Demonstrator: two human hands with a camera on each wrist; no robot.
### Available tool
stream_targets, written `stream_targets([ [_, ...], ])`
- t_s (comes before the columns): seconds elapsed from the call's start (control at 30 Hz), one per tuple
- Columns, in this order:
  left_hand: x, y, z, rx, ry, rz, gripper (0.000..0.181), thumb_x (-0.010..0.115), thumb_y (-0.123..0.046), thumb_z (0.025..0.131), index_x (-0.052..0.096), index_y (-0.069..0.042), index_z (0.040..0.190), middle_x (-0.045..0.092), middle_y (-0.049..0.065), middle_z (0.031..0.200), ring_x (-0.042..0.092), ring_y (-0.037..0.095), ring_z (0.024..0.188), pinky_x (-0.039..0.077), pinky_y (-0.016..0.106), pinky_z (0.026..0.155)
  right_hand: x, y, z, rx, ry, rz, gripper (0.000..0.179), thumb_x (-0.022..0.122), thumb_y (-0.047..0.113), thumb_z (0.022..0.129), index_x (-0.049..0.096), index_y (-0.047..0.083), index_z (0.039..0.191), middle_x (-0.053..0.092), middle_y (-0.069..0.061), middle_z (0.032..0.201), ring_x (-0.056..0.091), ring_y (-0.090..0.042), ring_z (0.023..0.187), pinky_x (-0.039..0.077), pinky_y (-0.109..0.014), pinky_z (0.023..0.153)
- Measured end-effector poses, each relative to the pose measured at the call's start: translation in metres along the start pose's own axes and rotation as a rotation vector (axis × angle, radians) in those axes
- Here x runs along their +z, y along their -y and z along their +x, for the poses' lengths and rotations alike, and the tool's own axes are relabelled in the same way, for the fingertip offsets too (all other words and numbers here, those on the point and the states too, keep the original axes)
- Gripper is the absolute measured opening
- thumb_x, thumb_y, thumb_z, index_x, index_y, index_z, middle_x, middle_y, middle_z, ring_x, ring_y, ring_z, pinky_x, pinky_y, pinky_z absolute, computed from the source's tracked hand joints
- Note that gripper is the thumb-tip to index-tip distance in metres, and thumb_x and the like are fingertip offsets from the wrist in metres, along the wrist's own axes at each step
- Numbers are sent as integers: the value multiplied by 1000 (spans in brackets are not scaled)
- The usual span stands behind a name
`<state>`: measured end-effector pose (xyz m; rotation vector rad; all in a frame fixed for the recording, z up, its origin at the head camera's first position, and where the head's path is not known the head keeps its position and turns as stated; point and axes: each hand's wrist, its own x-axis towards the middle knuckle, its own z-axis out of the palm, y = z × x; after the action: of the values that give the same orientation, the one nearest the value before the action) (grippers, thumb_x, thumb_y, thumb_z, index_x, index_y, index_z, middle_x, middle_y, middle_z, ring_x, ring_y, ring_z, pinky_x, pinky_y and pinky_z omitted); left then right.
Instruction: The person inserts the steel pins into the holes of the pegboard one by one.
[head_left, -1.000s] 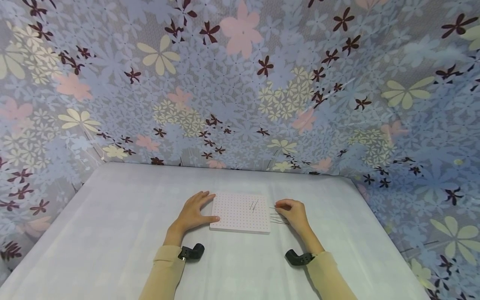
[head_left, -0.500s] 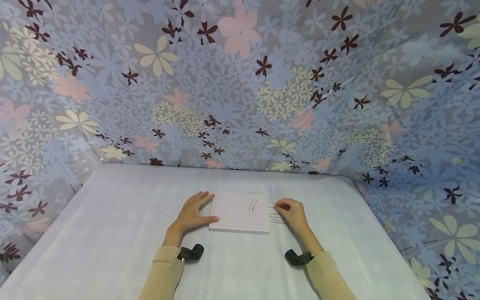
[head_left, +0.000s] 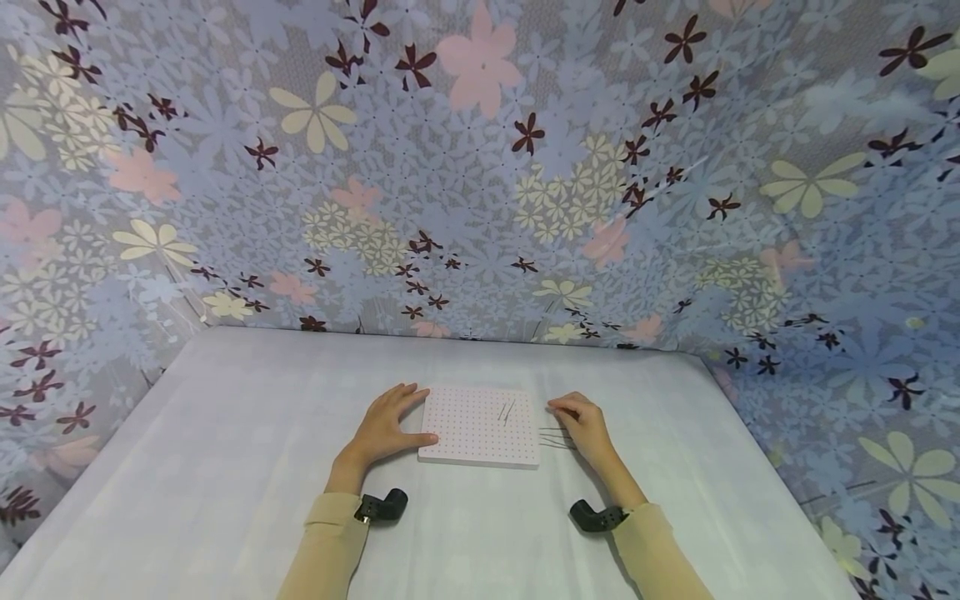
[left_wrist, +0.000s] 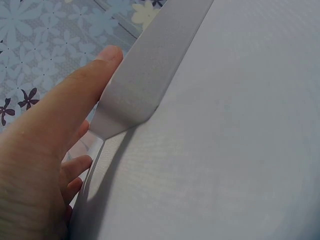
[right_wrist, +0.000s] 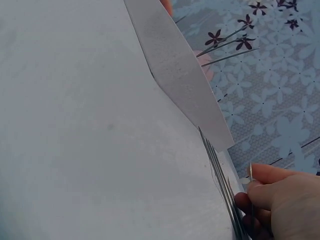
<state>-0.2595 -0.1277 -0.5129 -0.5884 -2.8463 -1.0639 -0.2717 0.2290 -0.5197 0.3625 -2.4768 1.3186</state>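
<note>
Right wrist view's got me watching the right hand [right_wrist: 285, 202] pinch one thin pin [right_wrist: 251, 171] just right of the pegboard [head_left: 472, 429], left hand [head_left: 380, 427] spread against its left edge, and honestly a weak fingertip pinch could drop it onto the loose pins [right_wrist: 220, 173] beside that board.

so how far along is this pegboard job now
Three thin rods already stand up from the pegboard, whose edge the left hand touches. In hand: another rod, pinched in the right hand. Apparently left: that one and the loose rods lying beside the pegboard.
</note>
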Motion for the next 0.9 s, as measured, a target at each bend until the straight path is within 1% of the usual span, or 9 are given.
stream_targets([
  [0.17,-1,-1,0,-3,2,0,84,77,-50,70,47,-16,141,39,15,151,28,38,143,21,58,116,1,1,1,-24,-24,-15,19,59,-12,86,72,-3,98,63,-13,89,55,-7,78,46,-12,68],
  [0.23,-1,-1,-1,-1,-1,-1,84,77,-50,70,47,-15,141,39,15,150,28,38,143,22,58,116,1,2,1,-37,-38,-8,19,58,-11,87,71,-4,97,61,-13,88,54,-6,77,45,-11,67],
  [0.33,-1,-1,-1,3,-7,-5,85,77,-50,69,48,-15,141,40,16,150,29,39,142,22,59,115,1,4,3,-39,-68,5,16,57,-9,89,70,-4,97,61,-15,90,56,-5,78,46,-9,68],
  [0.47,-1,-1,-1,4,-7,-5,85,77,-51,69,48,-14,140,40,17,149,29,40,142,22,60,115,2,11,4,0,-101,49,13,56,-6,91,67,-5,97,66,-19,94,62,-9,81,49,-9,71],
  [0.53,-1,-1,-1,6,-7,-6,86,77,-51,69,48,-14,140,40,17,149,29,40,142,22,60,115,2,19,3,19,-106,85,12,55,-7,91,66,-8,98,67,-23,95,64,-12,82,50,-10,72],
  [0.67,-1,0,0,5,-5,-6,85,77,-51,69,47,-14,141,40,17,150,29,39,142,22,59,116,1,44,-2,36,-102,155,13,53,-11,90,61,-15,99,65,-31,94,67,-27,83,54,-15,72],
  [0.77,-1,0,0,1,-2,-10,85,77,-50,69,48,-14,141,40,16,150,28,39,143,22,59,116,1,59,-5,62,-92,180,14,53,-11,90,60,-17,100,64,-32,95,66,-35,86,55,-18,74],
  [0.83,-1,0,-1,-3,0,-14,85,77,-50,69,47,-15,141,39,16,150,28,39,143,21,59,116,2,64,-5,78,-85,200,14,53,-11,90,58,-18,101,63,-33,97,65,-36,88,56,-19,76],
  [0.9,-1,0,-1,-5,0,-17,85,77,-51,69,47,-15,141,39,16,150,28,38,143,21,59,116,3,66,-5,87,-84,219,14,53,-10,90,57,-18,101,62,-34,97,65,-32,87,55,-18,77],
])
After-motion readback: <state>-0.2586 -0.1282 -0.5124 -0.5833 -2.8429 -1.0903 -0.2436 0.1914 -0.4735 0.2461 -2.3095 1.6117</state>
